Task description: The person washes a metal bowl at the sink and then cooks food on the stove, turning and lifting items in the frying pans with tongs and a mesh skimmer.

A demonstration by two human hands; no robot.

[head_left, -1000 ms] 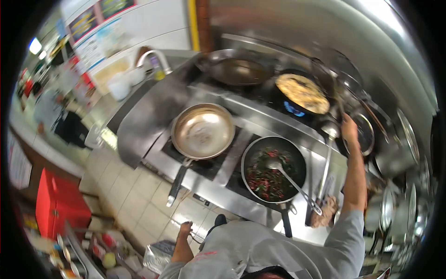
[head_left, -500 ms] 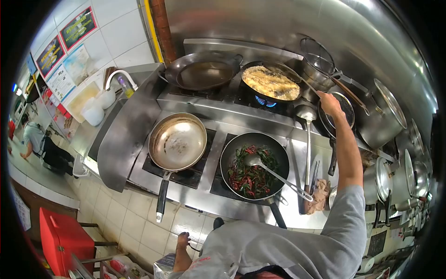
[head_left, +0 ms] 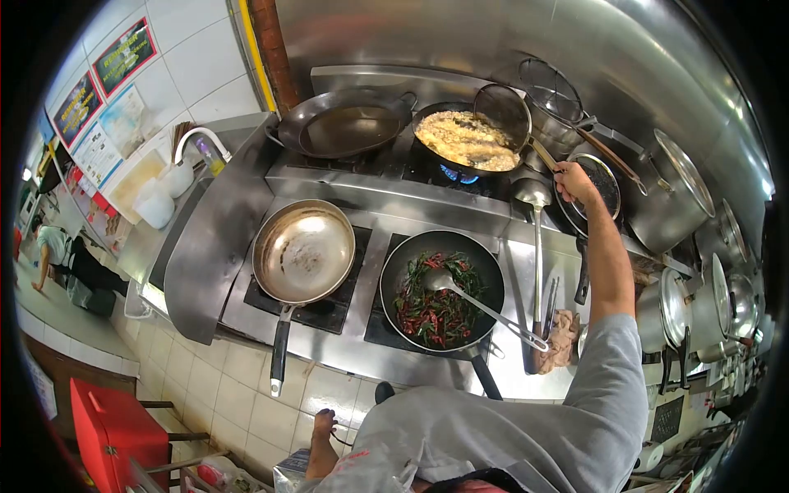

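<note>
My right hand [head_left: 573,182] grips the handle of a mesh strainer [head_left: 503,113]. Its round head is tilted up at the right rim of a wok [head_left: 422,151], where pale golden food [head_left: 459,138] bubbles over a blue flame. Low in the view, my left hand [head_left: 325,423] hangs beside my body with curled fingers; a thin dark line shows by it, but what it holds is unclear. In front of me a black frying pan [head_left: 485,275] contains dried red chillies and dark green leaves [head_left: 427,308], with a metal ladle [head_left: 444,282] resting in them.
An unused-looking silver frying pan [head_left: 304,251] sits left on the stove. Behind it stands a large dark wok [head_left: 349,123] with liquid. A long ladle [head_left: 536,238], tongs [head_left: 552,296] and steel pots [head_left: 678,193] are at the right. Another person [head_left: 62,255] bends at far left.
The strainer has come up at the wok's right side, its round mesh now facing me. My right hand has stayed on its handle. The left hand looks unchanged; the view has shifted slightly.
</note>
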